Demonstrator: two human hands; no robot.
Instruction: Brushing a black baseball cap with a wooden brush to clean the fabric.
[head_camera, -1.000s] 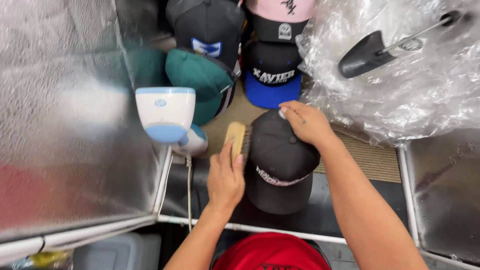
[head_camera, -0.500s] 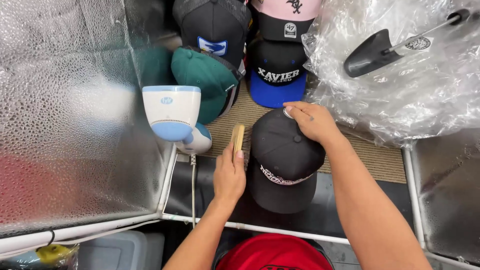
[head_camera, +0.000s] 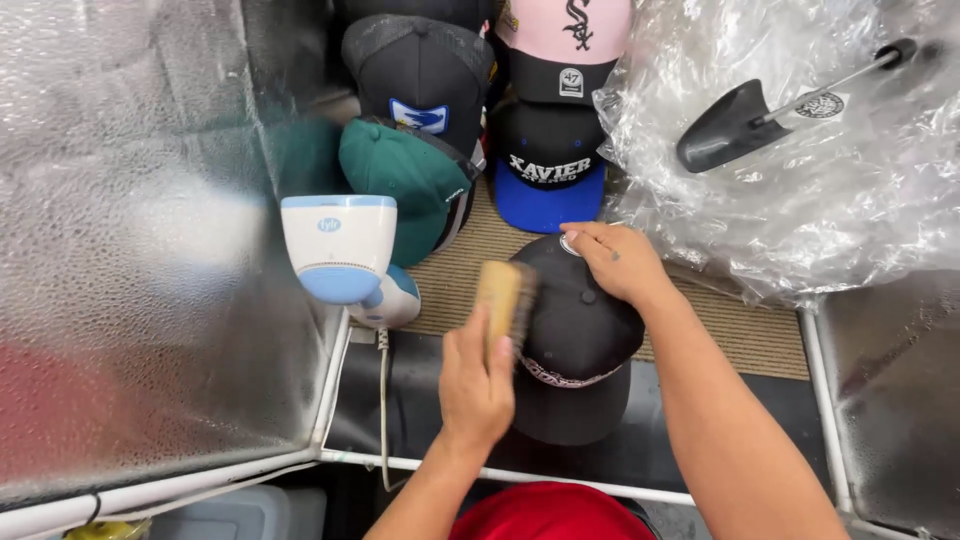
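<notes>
Head view: woven mat (head_camera: 740, 335) on the bench, foil wall (head_camera: 130, 250) beside it, left hand (head_camera: 476, 385) fingers gripping a wooden brush (head_camera: 503, 296) against the black cap (head_camera: 575, 340), right hand (head_camera: 615, 262) fingers pressing its crown, bristles half hidden.

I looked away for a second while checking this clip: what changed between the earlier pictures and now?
The left hand swung the wooden brush rightward, from beside the black cap onto its left side, bristles against the crown. The right hand stayed pressed on top of the cap. The white and blue device and the other caps behind did not move.
</notes>
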